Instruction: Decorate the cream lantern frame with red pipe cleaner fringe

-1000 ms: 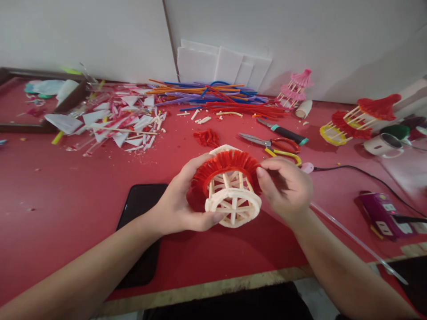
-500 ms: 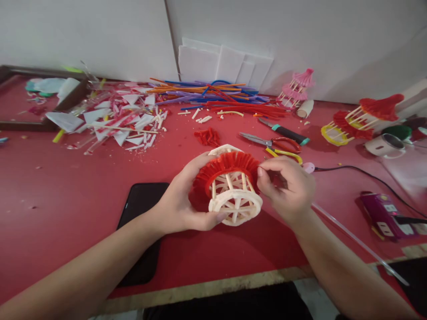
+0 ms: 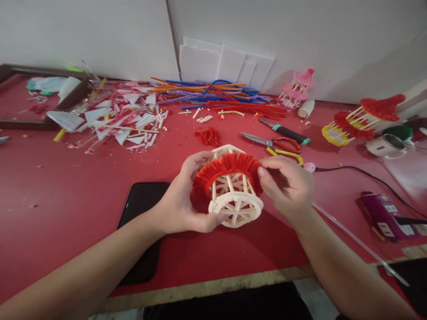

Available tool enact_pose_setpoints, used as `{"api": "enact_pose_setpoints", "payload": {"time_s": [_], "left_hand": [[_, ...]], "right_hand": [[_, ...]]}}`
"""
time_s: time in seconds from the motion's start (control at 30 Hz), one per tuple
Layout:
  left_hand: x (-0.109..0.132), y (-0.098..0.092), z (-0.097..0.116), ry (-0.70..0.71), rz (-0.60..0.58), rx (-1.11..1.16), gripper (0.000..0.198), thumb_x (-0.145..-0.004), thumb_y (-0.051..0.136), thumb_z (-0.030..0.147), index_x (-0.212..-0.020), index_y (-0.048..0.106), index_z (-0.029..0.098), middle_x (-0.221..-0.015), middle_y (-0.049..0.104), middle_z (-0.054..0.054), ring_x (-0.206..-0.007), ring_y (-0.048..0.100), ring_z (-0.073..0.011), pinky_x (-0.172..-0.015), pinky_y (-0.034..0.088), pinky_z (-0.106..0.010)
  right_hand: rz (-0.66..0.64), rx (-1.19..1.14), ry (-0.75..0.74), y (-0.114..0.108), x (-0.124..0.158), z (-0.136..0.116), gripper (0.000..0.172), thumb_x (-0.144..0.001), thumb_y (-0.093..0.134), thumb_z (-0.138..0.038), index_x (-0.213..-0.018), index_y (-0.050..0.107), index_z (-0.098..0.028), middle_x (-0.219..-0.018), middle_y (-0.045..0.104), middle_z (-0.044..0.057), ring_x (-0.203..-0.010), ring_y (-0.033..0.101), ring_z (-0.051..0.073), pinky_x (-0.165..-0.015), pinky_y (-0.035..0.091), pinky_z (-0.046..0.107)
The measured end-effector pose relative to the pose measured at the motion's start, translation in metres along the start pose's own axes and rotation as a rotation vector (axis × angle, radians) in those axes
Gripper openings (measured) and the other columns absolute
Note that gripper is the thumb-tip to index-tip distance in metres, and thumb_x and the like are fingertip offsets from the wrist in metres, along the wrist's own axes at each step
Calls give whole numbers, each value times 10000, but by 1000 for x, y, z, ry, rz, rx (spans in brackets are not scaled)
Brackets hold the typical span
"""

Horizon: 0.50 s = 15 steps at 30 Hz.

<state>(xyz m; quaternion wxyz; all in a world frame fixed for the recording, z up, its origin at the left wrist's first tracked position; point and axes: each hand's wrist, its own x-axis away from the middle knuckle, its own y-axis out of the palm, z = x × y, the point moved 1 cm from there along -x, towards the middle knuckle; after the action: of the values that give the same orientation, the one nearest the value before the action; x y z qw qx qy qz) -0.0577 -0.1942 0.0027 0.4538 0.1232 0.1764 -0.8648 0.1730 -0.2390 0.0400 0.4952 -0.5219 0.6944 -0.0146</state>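
Note:
My left hand (image 3: 187, 200) is wrapped round the left side of a small model tower (image 3: 235, 209), its thumb on the lower rim. The tower has cream, fuzzy spoked rings joined by thin sticks. Round its middle runs a pleated red pipe-cleaner skirt (image 3: 230, 166). At the skirt's right edge my right hand (image 3: 288, 184) is closed, thumb and forefinger pinched on the red edge; its other fingers curl in. Just behind the tower lies a small pile of short red pipe-cleaner pieces (image 3: 208, 136). The tower is tilted, its spoked end facing me.
Pliers (image 3: 270, 142), a craft knife (image 3: 290, 134) and yellow-handled scissors (image 3: 285, 155) lie behind my right hand. A black phone (image 3: 142, 249) lies under my left forearm. Long pipe cleaners (image 3: 207, 94) and scraps (image 3: 123, 115) stretch along the back. A glue stick (image 3: 360, 242) lies right.
The tower has shifted very slightly, its lower ring a touch to the right. My right thumb and forefinger stay at the skirt's right edge; my left hand keeps its hold.

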Motion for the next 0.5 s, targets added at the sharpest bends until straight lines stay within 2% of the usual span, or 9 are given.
{"api": "enact_pose_setpoints", "payload": {"time_s": [0.17,0.3,0.4,0.5], "left_hand": [[-1,-1,2,13,2,-53,966,-643,890,420,-1444,375,258,-1416,521,-156,-1266,579,-374,-1109,498,-563],[-3,-1,6,27,-14,-76,960,-649,892,371,-1444,368,252,-1415,532,-158,-1273,582,-363,-1110,504,-539],[-3,0,7,22,4,-85,959,-642,899,361,-1439,375,256,-1421,525,-152,-1282,576,-353,-1133,487,-535],[-3,0,7,37,11,-81,977,-627,900,363,-1444,373,260,-1410,530,-146,-1267,586,-346,-1119,501,-518]], "right_hand": [[9,1,12,0,0,1,72,-917,619,-185,-925,681,-221,-804,744,6,-706,680,149,-645,552,296],[42,94,-65,1,-1,2,78,-894,634,-163,-850,660,-222,-727,722,-10,-636,659,132,-591,530,268],[63,158,-121,1,-1,2,73,-891,644,-158,-858,660,-222,-725,729,-2,-643,673,139,-604,542,272],[59,143,-93,0,-1,1,61,-905,639,-170,-898,674,-220,-758,749,9,-663,691,148,-622,555,285]]}}
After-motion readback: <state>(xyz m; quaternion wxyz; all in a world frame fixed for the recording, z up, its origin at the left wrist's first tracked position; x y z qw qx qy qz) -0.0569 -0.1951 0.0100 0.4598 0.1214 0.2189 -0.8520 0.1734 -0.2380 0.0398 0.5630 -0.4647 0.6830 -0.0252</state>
